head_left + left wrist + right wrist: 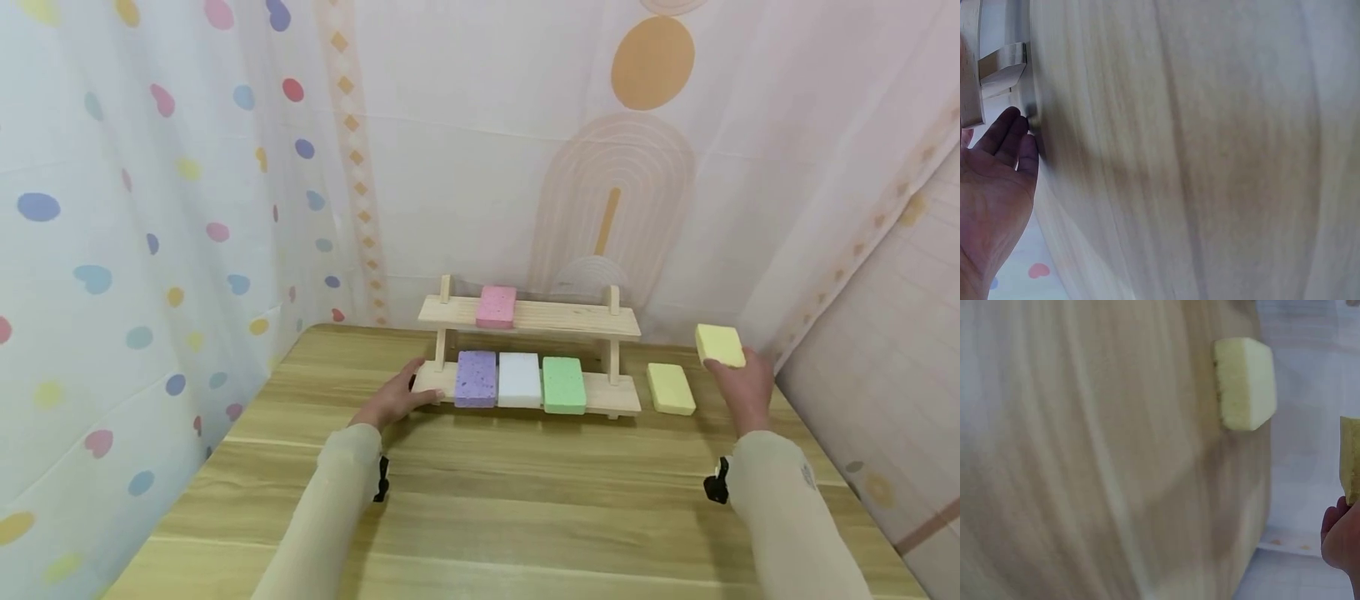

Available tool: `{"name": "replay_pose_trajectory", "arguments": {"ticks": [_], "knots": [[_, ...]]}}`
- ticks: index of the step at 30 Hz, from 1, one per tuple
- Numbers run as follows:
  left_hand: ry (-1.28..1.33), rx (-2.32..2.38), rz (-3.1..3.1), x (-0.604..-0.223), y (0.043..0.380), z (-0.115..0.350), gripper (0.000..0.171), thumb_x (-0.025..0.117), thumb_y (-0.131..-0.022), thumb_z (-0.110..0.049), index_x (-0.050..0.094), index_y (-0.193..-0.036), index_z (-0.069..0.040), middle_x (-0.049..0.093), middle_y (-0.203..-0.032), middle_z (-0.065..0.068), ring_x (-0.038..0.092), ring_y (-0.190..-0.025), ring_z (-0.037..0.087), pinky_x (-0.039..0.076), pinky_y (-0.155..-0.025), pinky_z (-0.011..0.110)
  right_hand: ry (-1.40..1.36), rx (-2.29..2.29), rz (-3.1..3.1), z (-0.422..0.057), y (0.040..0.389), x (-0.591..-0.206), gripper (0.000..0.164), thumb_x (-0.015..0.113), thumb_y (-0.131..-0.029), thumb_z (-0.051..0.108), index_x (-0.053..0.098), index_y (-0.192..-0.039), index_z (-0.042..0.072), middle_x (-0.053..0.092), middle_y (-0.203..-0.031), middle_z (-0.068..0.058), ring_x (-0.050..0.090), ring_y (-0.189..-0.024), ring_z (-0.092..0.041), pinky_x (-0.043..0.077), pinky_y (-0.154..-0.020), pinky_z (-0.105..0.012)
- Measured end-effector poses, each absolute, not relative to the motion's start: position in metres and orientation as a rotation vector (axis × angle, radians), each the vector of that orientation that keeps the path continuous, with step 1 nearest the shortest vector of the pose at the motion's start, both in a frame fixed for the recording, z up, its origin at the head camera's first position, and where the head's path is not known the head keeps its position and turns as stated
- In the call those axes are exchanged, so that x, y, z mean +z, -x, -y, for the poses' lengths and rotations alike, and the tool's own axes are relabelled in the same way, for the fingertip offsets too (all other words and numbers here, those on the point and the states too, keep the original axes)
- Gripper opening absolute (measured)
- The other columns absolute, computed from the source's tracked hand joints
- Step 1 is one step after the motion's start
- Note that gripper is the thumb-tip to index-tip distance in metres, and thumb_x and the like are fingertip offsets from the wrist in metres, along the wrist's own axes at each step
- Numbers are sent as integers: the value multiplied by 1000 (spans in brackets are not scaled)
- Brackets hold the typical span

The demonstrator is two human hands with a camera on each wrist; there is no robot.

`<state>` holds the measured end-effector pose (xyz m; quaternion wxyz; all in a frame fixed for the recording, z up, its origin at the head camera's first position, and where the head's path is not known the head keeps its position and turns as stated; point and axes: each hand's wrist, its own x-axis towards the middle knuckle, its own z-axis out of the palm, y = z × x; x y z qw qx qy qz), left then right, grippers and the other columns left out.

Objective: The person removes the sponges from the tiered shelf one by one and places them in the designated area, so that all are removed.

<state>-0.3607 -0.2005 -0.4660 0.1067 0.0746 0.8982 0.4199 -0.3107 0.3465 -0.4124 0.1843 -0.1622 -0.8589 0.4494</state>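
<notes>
At the far right, my right hand [742, 387] grips a yellow sponge [720, 345], holding it up above the table. A second yellow sponge [671, 388] lies on the table just left of that hand; the right wrist view shows its thick side. My left hand [392, 398] is at the left end of a two-tier wooden rack [611, 392], thumb along the lower board's front edge. Its fingers look loosely extended in the left wrist view. On the lower board sit a purple sponge [476, 378], a white sponge [519, 379] and a green sponge [564, 385]. A pink sponge [497, 307] rests on the upper board.
The wood-grain table [525, 508] reaches back to a patterned curtain [465, 167] behind the rack. Dotted curtain [150, 275] hangs at the left, and another curtain [885, 350] borders the right side close to the right hand.
</notes>
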Motion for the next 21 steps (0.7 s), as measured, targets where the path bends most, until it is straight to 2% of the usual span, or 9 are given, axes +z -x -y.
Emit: {"name": "replay_pose_trajectory", "arguments": {"ticks": [1, 5, 8, 10, 21], "knots": [[-220, 1237, -2644, -465, 360, 200, 97, 67, -92, -50, 9, -161, -14, 12, -163, 23, 14, -147, 44, 16, -116, 60, 456, 1260, 2410, -348, 310, -418, 72, 63, -95, 26, 33, -146, -14, 36, -143, -38, 36, -130, -49, 30, -108, -57], [-214, 1247, -2635, -464, 359, 199, 97, 68, -92, -49, 9, -161, -14, 13, -163, 23, 14, -147, 44, 16, -116, 60, 476, 1276, 2426, -353, 308, -433, 66, 63, -95, 23, 37, -142, -16, 36, -139, -39, 36, -126, -49, 33, -104, -57], [-218, 1254, -2639, -464, 360, 199, 97, 68, -92, -48, 10, -161, -14, 13, -162, 23, 14, -147, 44, 16, -116, 60, 514, 1326, 2473, -355, 307, -438, 75, 60, -96, 27, 25, -148, -15, 21, -150, -41, 23, -138, -53, 25, -113, -58], [-213, 1255, -2638, -465, 360, 200, 96, 68, -92, -48, 10, -161, -15, 13, -163, 22, 14, -147, 43, 16, -116, 59, 530, 1337, 2501, -356, 305, -441, 78, 60, -97, 27, 20, -149, -16, 18, -152, -40, 19, -141, -53, 21, -115, -57], [-209, 1239, -2635, -465, 360, 199, 96, 68, -91, -50, 9, -161, -17, 12, -163, 20, 13, -148, 42, 15, -116, 59, 518, 1315, 2647, -360, 297, -456, 80, 57, -96, 25, 15, -147, -20, 20, -148, -44, 21, -138, -55, 22, -114, -59]]}}
